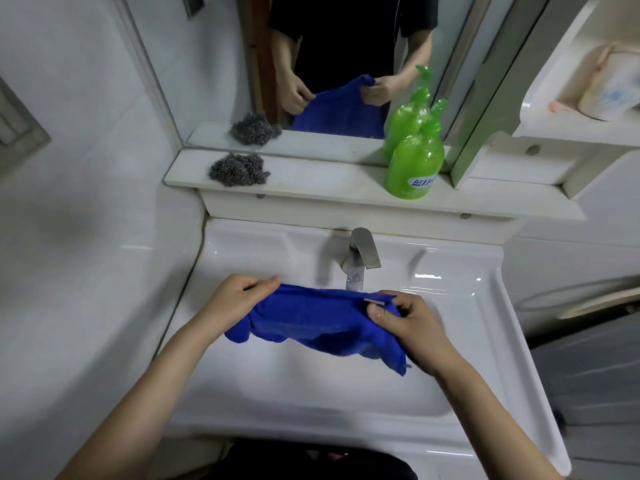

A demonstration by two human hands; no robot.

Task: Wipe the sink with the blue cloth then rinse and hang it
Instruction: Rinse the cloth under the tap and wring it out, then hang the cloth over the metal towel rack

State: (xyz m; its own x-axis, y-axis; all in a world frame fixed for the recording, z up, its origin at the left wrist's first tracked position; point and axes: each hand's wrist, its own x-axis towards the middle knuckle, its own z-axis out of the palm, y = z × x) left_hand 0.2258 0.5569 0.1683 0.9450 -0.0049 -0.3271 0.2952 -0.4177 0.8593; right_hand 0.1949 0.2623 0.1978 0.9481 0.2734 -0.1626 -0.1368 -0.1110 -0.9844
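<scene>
A blue cloth hangs stretched between my two hands above the white sink. My left hand pinches the cloth's upper left corner between thumb and fingers. My right hand grips the upper right edge, near a small grey label. The cloth's lower edge sags over the basin without touching it. The steel tap stands just behind the cloth, and no water is running.
A white shelf above the sink carries a steel wool scourer on the left and a green pump bottle on the right. A mirror rises behind it. White wall tiles lie left; a side shelf lies right.
</scene>
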